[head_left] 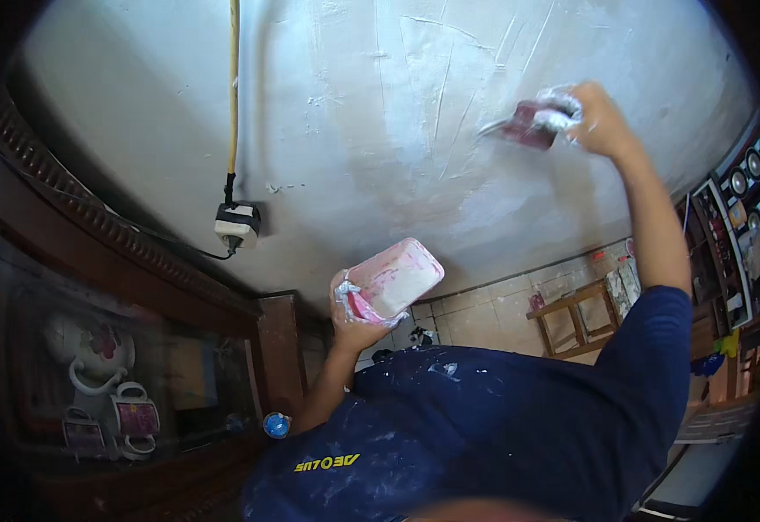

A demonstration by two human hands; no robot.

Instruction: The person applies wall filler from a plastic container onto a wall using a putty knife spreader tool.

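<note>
My right hand (595, 120) is closed on a maroon scraper (529, 126), smeared with white paste, its blade at the grey-white wall (415, 130) in the upper right of the view. Thick white paste coats the fingers. Low in front of me, my left hand (350, 322) grips a pink rectangular container (401, 274) with white paste inside and round its near rim. Streaks and ridges of paste mark the wall around and above the scraper.
A socket box (237, 224) with cable and yellow conduit is on the wall. A dark wooden glass cabinet (119, 313) with cups fills the left. Below are a tiled floor (471, 322) and wooden frame (562, 322); speakers (739, 181) stand at the right.
</note>
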